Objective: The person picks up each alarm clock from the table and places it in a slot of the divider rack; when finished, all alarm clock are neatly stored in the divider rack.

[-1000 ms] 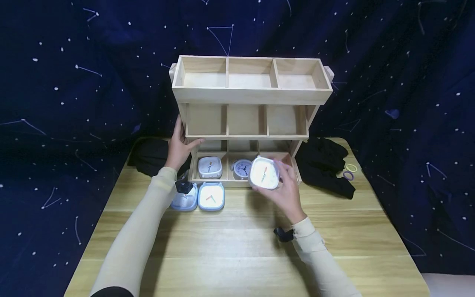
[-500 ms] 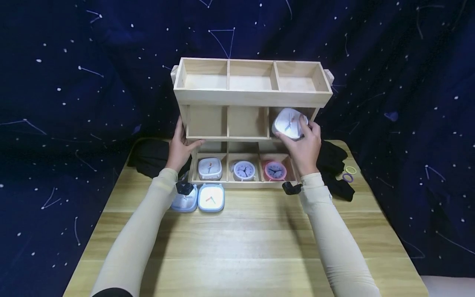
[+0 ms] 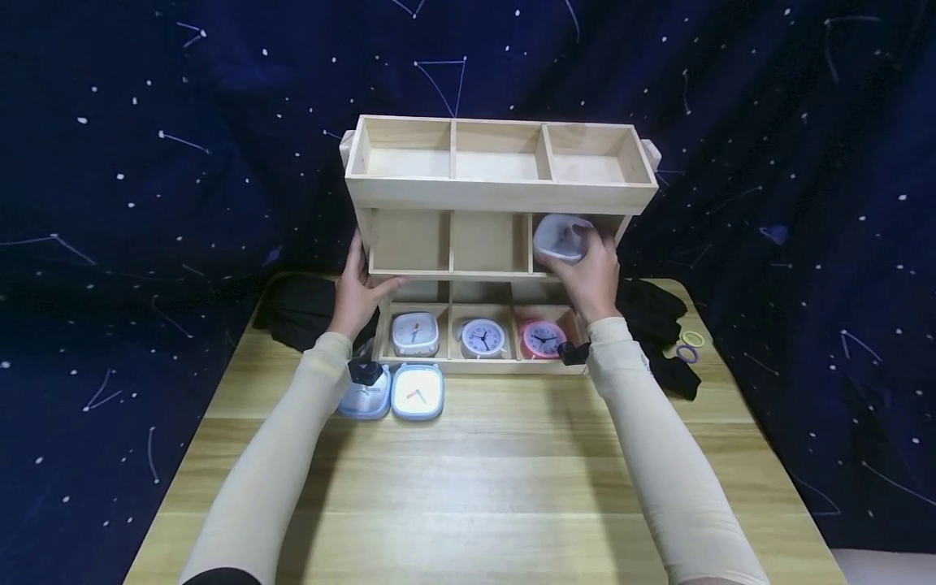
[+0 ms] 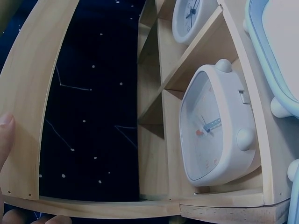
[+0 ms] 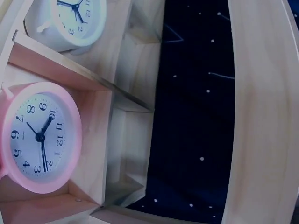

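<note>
In the head view my right hand (image 3: 591,280) grips a white square alarm clock (image 3: 557,237) in the right compartment of the middle tier of a wooden rack (image 3: 504,193). The hand covers the clock's right side. My left hand (image 3: 354,296) rests against the rack's left side, fingers upright along it and thumb out along the middle shelf's front edge. In the bottom tier sit a white square clock (image 4: 205,128) at left, a white round clock (image 3: 483,337) in the middle and a pink round clock (image 5: 42,137) at right.
Two light blue square clocks, one of them (image 3: 418,392) fully seen, lie on the table before the rack. Black cloth (image 3: 300,309) lies at left, more black cloth (image 3: 651,325) at right. Yellow and purple rings (image 3: 687,353) lie beside it. A dark starry curtain hangs behind.
My right hand has carried the white square clock up and right from before the bottom tier into the middle tier's right compartment, uncovering the pink clock. My left hand has stayed put.
</note>
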The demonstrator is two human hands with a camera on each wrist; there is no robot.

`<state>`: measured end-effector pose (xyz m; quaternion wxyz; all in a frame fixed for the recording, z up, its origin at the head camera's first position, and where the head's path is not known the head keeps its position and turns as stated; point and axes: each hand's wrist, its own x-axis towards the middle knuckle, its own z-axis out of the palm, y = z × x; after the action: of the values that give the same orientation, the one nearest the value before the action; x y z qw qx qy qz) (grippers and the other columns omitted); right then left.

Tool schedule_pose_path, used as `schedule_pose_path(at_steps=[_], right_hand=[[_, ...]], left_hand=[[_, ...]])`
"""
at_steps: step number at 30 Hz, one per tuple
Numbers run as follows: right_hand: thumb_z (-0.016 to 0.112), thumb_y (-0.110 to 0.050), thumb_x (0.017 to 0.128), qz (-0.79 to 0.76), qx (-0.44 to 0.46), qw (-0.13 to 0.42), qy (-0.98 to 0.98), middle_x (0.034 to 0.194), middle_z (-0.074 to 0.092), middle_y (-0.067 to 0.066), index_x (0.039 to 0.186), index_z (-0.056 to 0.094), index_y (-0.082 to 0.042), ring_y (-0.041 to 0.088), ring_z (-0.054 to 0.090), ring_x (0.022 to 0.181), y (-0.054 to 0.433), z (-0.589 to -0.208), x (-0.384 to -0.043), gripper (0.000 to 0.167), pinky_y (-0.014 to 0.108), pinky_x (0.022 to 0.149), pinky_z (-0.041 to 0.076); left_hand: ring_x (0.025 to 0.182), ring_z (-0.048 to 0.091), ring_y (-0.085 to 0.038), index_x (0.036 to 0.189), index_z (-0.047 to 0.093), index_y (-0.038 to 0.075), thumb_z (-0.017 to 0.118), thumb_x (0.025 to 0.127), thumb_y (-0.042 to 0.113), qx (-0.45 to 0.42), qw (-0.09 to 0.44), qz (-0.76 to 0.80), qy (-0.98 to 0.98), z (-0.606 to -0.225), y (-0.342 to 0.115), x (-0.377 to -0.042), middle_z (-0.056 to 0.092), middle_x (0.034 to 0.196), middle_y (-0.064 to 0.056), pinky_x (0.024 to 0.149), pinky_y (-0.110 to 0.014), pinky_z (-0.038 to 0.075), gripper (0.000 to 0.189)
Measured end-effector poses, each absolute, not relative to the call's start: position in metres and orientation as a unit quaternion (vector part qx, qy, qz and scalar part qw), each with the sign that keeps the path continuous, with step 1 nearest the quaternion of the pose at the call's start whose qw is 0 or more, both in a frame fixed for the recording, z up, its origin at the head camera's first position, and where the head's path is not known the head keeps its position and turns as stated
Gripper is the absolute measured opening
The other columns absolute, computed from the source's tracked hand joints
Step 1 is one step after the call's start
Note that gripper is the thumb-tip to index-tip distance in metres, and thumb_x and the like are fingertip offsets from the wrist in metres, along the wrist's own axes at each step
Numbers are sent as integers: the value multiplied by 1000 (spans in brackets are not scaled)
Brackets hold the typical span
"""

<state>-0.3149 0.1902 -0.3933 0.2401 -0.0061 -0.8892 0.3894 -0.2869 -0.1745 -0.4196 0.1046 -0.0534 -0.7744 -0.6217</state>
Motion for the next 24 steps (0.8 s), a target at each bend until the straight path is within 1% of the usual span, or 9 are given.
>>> schedule_pose_path(at_steps=[4, 8, 11, 13, 15, 17, 20, 22, 24], right_hand=[[91, -29, 85, 394, -3, 231, -890, 149, 55, 25, 145, 52, 0, 42, 55, 140, 189, -397, -317, 78, 56, 124, 46], [90, -30, 86, 384, -5, 223, -896, 144, 60, 25, 141, 56, -1, 42, 59, 135, 190, -399, -317, 71, 57, 119, 50], [88, -31, 89, 379, 0, 215, -900, 145, 60, 23, 141, 57, -2, 42, 59, 137, 189, -400, -317, 67, 57, 120, 49], [87, -33, 90, 376, 5, 217, -901, 146, 60, 23, 137, 59, -3, 42, 59, 137, 188, -401, -316, 63, 57, 120, 50], [87, -35, 89, 369, 8, 227, -901, 144, 60, 24, 132, 62, -3, 43, 59, 134, 188, -401, -313, 59, 58, 116, 52], [89, -35, 88, 364, 10, 242, -899, 145, 58, 25, 126, 66, -2, 43, 57, 135, 187, -402, -308, 55, 59, 115, 51], [90, -36, 86, 360, 23, 301, -883, 145, 55, 27, 119, 71, -1, 45, 53, 136, 181, -405, -297, 51, 61, 116, 47], [90, -34, 86, 360, 55, 350, -863, 142, 56, 27, 114, 73, 1, 45, 51, 134, 172, -411, -288, 48, 61, 117, 43], [90, -33, 85, 359, 104, 391, -841, 133, 60, 27, 110, 74, 1, 45, 53, 126, 158, -420, -275, 45, 61, 112, 42]], left_hand=[[168, 10, -26, 174, 2, 23, 81, 95, 6, -51, 101, -621, -775, -419, -175, -287, 1, 182, -5, 136, -42, 22, 113], [168, 10, -27, 174, 2, 25, 81, 95, 6, -52, 99, -623, -774, -420, -176, -287, 2, 182, -5, 136, -42, 22, 113], [168, 10, -27, 174, 2, 24, 81, 95, 5, -52, 102, -624, -773, -420, -177, -286, 3, 182, -6, 136, -43, 22, 113], [168, 11, -28, 174, 3, 24, 80, 95, 5, -51, 103, -623, -774, -420, -178, -286, 3, 182, -6, 136, -43, 23, 112], [168, 10, -29, 174, 2, 24, 80, 95, 5, -50, 101, -621, -776, -419, -178, -286, 2, 182, -7, 136, -43, 22, 112], [168, 11, -30, 174, 2, 23, 80, 96, 5, -51, 101, -618, -778, -419, -177, -287, 2, 181, -8, 136, -44, 22, 111], [168, 11, -31, 174, 2, 23, 80, 96, 6, -52, 100, -618, -778, -419, -176, -288, 3, 181, -10, 136, -45, 22, 111], [167, 12, -31, 174, 2, 23, 80, 96, 6, -52, 101, -619, -777, -420, -176, -288, 4, 181, -11, 136, -45, 23, 111], [168, 11, -31, 174, 2, 24, 80, 96, 7, -49, 98, -620, -777, -421, -178, -288, 3, 181, -10, 136, -44, 23, 112]])
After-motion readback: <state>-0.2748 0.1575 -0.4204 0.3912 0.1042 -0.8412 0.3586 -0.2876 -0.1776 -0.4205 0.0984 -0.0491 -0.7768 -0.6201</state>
